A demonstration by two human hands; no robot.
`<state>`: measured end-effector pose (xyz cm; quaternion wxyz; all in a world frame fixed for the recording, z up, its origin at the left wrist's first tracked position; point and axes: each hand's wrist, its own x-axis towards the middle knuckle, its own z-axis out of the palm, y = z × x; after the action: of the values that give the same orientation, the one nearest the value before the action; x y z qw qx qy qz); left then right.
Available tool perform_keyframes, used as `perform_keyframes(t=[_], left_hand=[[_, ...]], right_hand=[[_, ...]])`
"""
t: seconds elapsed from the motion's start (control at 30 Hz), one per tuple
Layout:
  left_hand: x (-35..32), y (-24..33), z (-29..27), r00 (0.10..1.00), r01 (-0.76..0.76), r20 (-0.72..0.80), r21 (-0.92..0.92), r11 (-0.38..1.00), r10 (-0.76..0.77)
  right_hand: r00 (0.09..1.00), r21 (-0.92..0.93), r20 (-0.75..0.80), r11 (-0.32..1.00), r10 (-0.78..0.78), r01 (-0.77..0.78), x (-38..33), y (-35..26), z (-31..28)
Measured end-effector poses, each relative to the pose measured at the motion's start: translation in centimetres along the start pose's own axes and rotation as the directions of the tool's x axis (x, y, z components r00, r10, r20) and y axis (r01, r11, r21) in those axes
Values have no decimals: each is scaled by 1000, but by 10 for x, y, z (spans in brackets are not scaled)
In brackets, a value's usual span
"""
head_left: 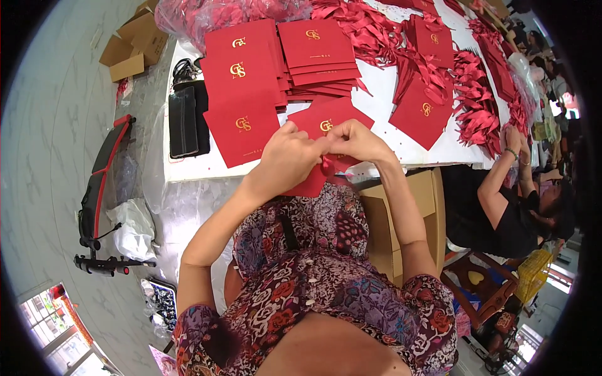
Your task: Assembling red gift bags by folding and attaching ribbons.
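Two hands point(323, 150), perhaps one red envelope point(316, 125)

Red envelopes point(241, 128) carry gold emblems on a white table point(382, 81); red ribbons point(476, 106) heap alongside, and the dress point(313, 276) shows purple-and-red florals.

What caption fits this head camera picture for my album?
Two hands, left hand and right hand, pinch a red card at a white table covered in red envelopes.

Pale marbled floor point(56, 125), white table point(376, 94), bright window point(50, 313) at lower left.
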<state>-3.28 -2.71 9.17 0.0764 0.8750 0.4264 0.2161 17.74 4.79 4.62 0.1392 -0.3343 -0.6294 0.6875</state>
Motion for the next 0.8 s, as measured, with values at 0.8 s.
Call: perform_keyframes(t=[0.8], left_hand=[[32,-40,2,843,534,229,-471,702,-487]], right_hand=[[929,-753,-273,657,-252,-42,-54,0,13]])
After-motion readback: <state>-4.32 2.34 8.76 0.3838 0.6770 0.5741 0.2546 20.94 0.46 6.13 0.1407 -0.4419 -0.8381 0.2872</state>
